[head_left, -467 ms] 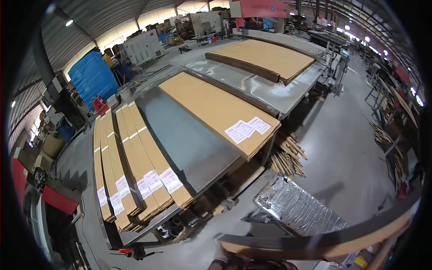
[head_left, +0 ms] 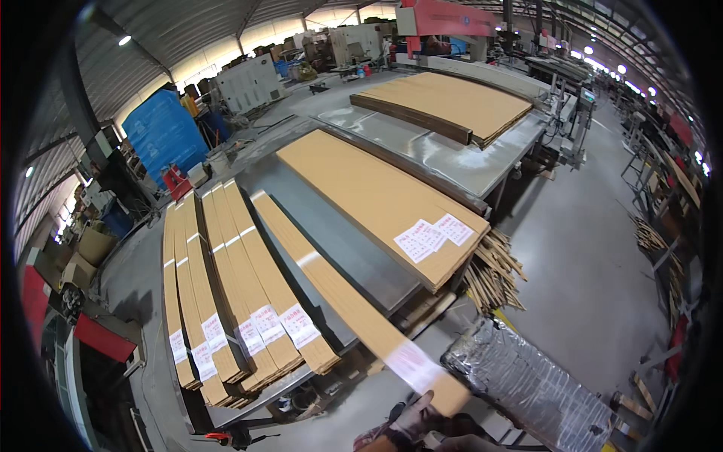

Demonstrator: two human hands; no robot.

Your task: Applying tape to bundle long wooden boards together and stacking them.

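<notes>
Cardboard bundle (head_left: 331, 286), bearing 1 white label (head_left: 413, 365), spanning the surface (head_left: 322, 226); left hand (head_left: 411, 417) has fingers closed on its near end, right hand out of view. Support its length evenly, avoiding sag.

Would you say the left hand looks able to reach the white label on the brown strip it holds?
Probably yes: the left hand grips the brown strip near the white label, with nothing visible between them.
</notes>
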